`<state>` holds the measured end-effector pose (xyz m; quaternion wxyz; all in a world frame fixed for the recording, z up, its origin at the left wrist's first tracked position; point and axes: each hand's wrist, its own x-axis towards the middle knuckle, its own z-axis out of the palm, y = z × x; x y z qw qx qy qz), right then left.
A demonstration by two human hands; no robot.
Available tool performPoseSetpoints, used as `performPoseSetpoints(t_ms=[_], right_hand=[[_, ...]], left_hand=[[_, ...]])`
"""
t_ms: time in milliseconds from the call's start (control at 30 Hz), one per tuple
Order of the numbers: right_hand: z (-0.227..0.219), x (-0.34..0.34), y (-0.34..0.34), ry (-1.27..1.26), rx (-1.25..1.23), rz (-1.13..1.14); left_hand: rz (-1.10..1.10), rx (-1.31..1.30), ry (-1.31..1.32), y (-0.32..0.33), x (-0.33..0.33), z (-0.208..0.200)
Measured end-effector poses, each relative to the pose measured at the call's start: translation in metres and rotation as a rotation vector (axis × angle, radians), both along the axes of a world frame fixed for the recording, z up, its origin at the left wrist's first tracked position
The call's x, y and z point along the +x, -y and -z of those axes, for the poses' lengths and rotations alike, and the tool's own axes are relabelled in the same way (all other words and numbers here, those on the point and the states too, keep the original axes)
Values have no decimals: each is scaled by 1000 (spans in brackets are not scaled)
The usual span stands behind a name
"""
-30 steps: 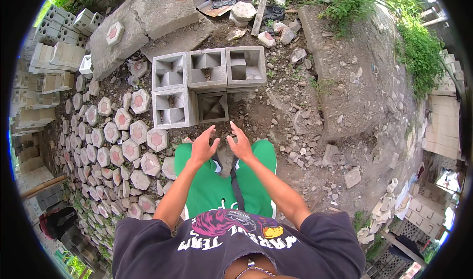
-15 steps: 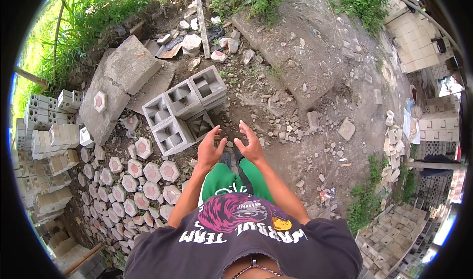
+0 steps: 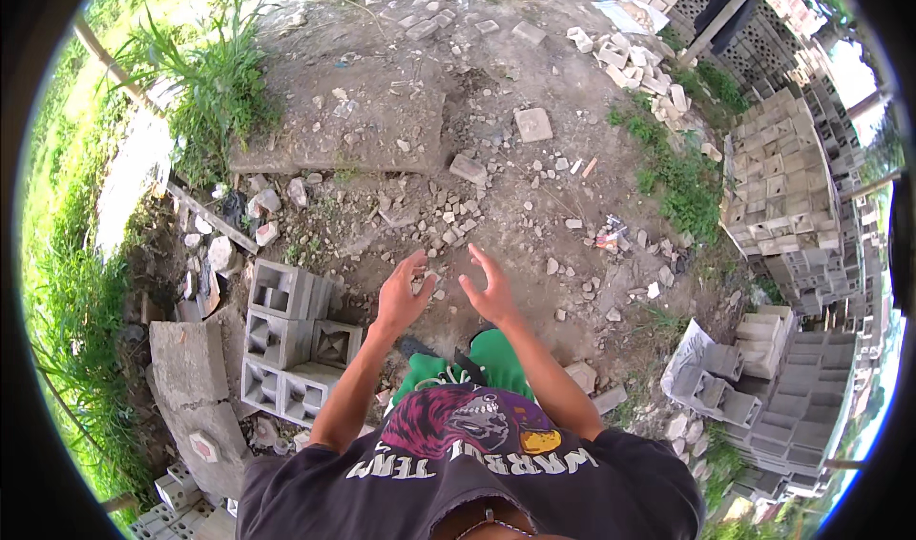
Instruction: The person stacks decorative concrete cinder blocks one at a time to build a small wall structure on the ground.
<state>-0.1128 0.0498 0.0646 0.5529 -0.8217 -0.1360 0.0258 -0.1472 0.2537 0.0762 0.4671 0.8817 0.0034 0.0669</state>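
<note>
Both my hands are held out in front of me over the stony ground, with nothing in them. My left hand (image 3: 405,295) has its fingers apart and slightly curled, thumb toward the middle. Opposite it, a gap away, my right hand (image 3: 489,288) is spread in the same way. Nearest to my left hand stands a group of grey hollow concrete blocks (image 3: 286,344), stacked close together to the left of my arm. Loose broken stones (image 3: 456,218) lie on the dirt beyond my fingertips.
A cracked concrete slab (image 3: 187,361) lies left of the blocks, with a hexagonal paver (image 3: 203,446) on it. Large block stacks (image 3: 780,173) rise at the right. A sack (image 3: 689,357) sits by more blocks. Grass (image 3: 215,82) borders the far left; a flat slab edge (image 3: 334,161) crosses ahead.
My view and body have turned to the right, so the hollow blocks now sit farther left and the right-hand stacks come into view. My hands stay empty and raised, fingers apart.
</note>
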Motion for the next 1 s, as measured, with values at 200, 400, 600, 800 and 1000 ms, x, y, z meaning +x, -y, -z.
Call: performPoseSetpoints(t_ms=[200,400,600,800,1000], right_hand=[[4,4,143,38,-25,342],[25,6,304,92,-30,607],[27,-24,417,36,-59,872],[40,-66,485,-60,-18,1207],[59,-103,561,-37,-13,1503]], left_hand=[[318,62,-5,146,69,11],[544,12,38,318,117,26],[781,-69,-59,458,130,25],[1099,27,-90,566,131,34],[1348,67,-179,689,131,40]])
